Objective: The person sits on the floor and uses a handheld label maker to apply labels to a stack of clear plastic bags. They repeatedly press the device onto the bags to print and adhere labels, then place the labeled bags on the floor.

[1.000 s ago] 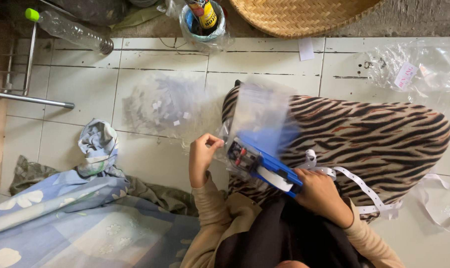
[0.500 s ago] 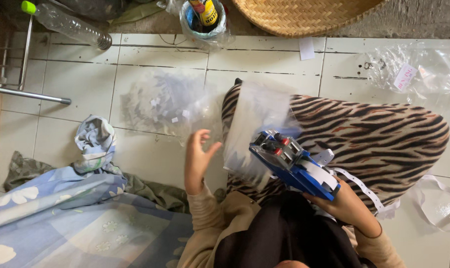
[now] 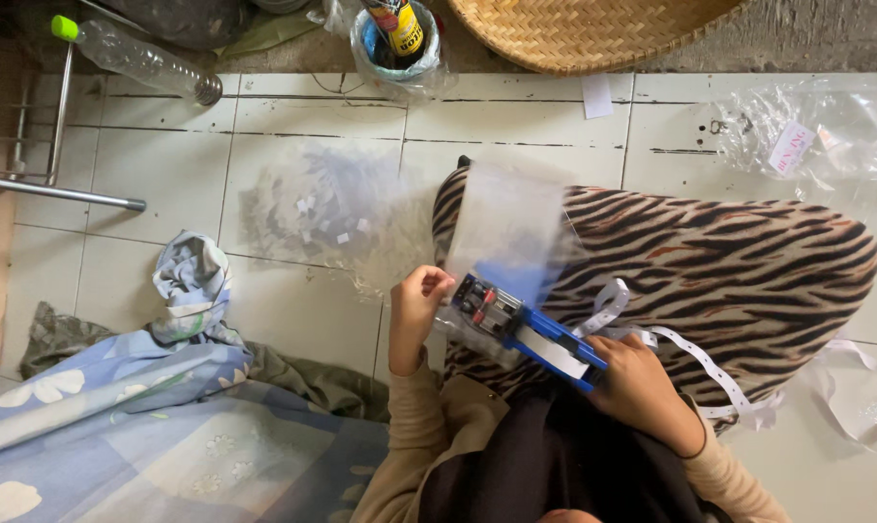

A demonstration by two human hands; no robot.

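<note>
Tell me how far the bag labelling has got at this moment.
Done: a heap of clear bags with small white stickers lies on the tiled floor. In hand: the right hand presses a blue label gun onto a clear bag on the striped cushion, steadied by the left hand. Left: cannot tell how many; more plastic lies farther right.

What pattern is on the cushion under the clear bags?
The cushion has a tiger-like stripe pattern, black on tan and brown, seen clearly in the head view.

A woven basket (image 3: 593, 29) and a clear plastic bottle (image 3: 134, 58) are seen at the floor's far edge; blue floral bedding (image 3: 119, 426) is spread at its near-left corner.
</note>
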